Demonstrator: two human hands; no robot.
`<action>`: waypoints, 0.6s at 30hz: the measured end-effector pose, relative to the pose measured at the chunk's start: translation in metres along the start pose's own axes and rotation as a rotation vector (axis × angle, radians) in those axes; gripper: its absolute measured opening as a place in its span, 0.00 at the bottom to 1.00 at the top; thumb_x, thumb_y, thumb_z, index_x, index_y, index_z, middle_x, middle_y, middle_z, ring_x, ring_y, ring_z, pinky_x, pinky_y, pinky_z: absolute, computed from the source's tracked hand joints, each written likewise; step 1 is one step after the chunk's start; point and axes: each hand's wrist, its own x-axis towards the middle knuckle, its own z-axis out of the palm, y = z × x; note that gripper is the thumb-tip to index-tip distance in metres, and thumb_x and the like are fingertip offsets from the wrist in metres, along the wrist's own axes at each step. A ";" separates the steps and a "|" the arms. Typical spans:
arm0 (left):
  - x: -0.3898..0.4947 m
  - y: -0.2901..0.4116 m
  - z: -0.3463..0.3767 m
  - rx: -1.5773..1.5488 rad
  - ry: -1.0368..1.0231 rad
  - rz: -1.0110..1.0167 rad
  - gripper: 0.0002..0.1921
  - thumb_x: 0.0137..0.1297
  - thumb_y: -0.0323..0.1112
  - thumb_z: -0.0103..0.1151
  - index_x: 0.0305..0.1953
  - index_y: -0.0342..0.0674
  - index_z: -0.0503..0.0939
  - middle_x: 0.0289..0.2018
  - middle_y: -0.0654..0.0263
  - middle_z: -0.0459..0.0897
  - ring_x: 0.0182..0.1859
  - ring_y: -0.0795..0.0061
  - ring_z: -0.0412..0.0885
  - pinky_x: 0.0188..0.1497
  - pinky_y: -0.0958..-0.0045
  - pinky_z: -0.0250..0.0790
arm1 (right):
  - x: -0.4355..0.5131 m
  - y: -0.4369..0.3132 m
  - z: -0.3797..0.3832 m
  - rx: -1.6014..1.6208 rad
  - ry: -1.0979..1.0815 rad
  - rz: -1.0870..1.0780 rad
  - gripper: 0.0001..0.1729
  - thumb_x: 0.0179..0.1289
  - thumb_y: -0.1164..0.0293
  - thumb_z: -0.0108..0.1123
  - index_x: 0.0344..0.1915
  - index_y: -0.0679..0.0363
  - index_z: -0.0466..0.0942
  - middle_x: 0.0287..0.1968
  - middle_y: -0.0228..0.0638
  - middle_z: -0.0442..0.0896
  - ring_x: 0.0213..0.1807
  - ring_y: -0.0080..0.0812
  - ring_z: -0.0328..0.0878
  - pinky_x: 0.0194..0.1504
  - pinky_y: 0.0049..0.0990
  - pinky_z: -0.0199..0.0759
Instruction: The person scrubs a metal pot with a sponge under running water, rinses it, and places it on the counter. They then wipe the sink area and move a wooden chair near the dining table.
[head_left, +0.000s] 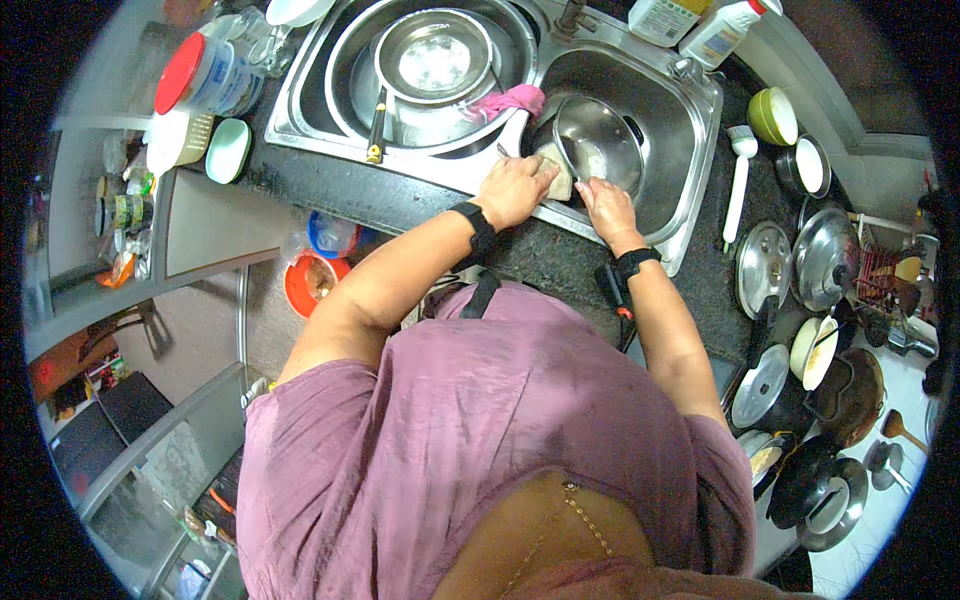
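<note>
In the right basin of the steel double sink (688, 161), a stainless steel bowl (600, 135) leans with its opening tilted up. My right hand (611, 210) grips the bowl's near rim. At the bowl's left side, my left hand (517, 187) presses on a pale cloth or sponge-like piece (556, 176); its exact kind is not plain. Over the left basin, a steel pan (435, 56) with a black handle sits on a large steel basin (341, 97). A pink cloth (514, 101) hangs over that basin's right edge.
White-handled brush (739, 184), green bowl (772, 116) and steel lids (763, 266) lie on the dark counter to the right. Bottles (720, 34) stand behind the sink. A red-lidded jar (180, 75) and a green tray (228, 151) are at the left. An orange-red bucket (307, 285) is below the counter.
</note>
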 end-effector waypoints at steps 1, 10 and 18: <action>-0.009 0.001 -0.005 0.024 0.035 0.025 0.19 0.63 0.38 0.50 0.56 0.47 0.73 0.52 0.55 0.74 0.47 0.56 0.76 0.48 0.58 0.69 | 0.000 -0.002 -0.001 -0.017 0.011 -0.025 0.23 0.67 0.51 0.46 0.31 0.60 0.75 0.34 0.44 0.82 0.38 0.48 0.78 0.42 0.44 0.69; 0.002 0.006 -0.027 0.246 -0.120 -0.081 0.12 0.62 0.35 0.47 0.46 0.40 0.73 0.36 0.58 0.79 0.35 0.60 0.81 0.37 0.62 0.72 | 0.020 -0.009 -0.016 -0.145 0.069 -0.061 0.23 0.67 0.50 0.46 0.29 0.58 0.74 0.29 0.45 0.81 0.33 0.50 0.79 0.34 0.43 0.72; 0.040 0.005 0.011 0.414 -0.068 -0.106 0.18 0.62 0.36 0.46 0.52 0.39 0.70 0.37 0.61 0.77 0.41 0.64 0.76 0.42 0.63 0.64 | 0.029 -0.011 -0.008 -0.081 0.076 -0.058 0.22 0.69 0.52 0.42 0.31 0.58 0.72 0.29 0.47 0.80 0.32 0.52 0.78 0.34 0.47 0.70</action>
